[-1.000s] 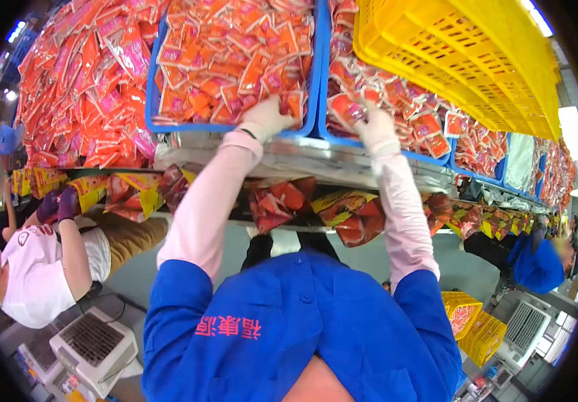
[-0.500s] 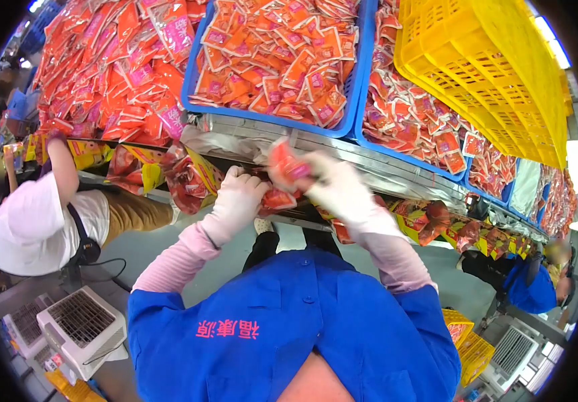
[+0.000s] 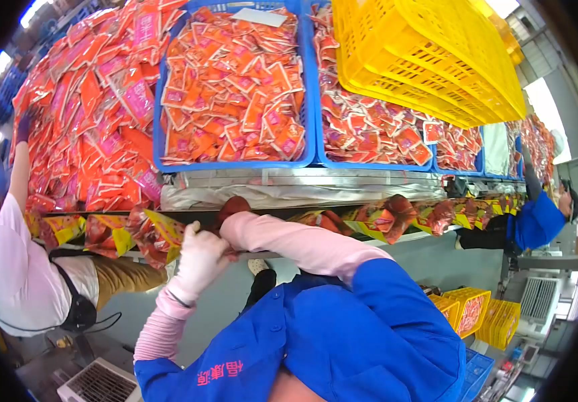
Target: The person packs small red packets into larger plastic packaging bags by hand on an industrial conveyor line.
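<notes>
White-gloved hands — left hand (image 3: 198,258) and right hand (image 3: 232,209) — meet together below the blue crate (image 3: 235,164), gripping a red pouch (image 3: 235,203); grip unclear.

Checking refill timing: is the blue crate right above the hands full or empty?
Full. The blue crate is heaped with orange sachets up to its rim; none of its floor shows.

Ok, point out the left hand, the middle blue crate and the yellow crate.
left hand (image 3: 202,251), head view, back of the glove.
blue crate (image 3: 235,165), head view, near rim.
yellow crate (image 3: 430,60), head view, slotted side wall.
</notes>
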Tool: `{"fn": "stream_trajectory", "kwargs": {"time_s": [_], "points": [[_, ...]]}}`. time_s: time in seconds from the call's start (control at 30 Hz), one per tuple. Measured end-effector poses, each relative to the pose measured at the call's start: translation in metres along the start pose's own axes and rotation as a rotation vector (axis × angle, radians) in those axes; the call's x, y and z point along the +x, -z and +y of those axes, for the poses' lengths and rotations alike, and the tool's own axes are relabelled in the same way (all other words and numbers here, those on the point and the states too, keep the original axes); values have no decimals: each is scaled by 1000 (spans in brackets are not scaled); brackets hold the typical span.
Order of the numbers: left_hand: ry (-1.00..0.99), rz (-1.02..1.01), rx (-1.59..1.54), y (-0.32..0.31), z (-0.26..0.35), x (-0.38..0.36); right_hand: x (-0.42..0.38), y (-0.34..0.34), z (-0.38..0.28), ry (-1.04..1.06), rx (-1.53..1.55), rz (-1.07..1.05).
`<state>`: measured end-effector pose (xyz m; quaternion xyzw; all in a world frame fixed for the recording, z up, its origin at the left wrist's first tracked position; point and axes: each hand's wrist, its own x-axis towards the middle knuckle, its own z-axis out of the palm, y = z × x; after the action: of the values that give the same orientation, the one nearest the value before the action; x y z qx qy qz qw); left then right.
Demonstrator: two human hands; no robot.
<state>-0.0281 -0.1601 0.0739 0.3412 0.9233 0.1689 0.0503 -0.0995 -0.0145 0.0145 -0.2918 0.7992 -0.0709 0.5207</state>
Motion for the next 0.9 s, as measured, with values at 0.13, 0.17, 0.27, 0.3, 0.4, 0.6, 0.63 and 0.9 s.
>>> {"fn": "stream_trajectory", "kwargs": {"time_s": [0.13, 0.17, 0.27, 0.3, 0.4, 0.6, 0.63, 0.9], "points": [[87, 309, -67, 34, -20, 82, -175, 36, 91, -73, 356, 882], [146, 382, -112, 33, -27, 111, -186, 33, 141, -102, 488, 1196], [387, 459, -309, -7, -64, 226, -137, 38, 312, -573, 266, 1091], [500, 430, -297, -32, -77, 261, -120, 39, 311, -667, 198, 1141], [587, 353, -132, -82, -96, 314, -69, 36, 354, -779, 270, 1079], [408, 387, -1110, -49, -76, 221, -177, 7, 340, -486, 289, 1344], [317, 433, -1315, -22, -43, 195, -186, -1, 329, -310, 500, 1433], [113, 227, -508, -15, 47, 14, -203, -1, 120, 498, 1631, 1121]]}}
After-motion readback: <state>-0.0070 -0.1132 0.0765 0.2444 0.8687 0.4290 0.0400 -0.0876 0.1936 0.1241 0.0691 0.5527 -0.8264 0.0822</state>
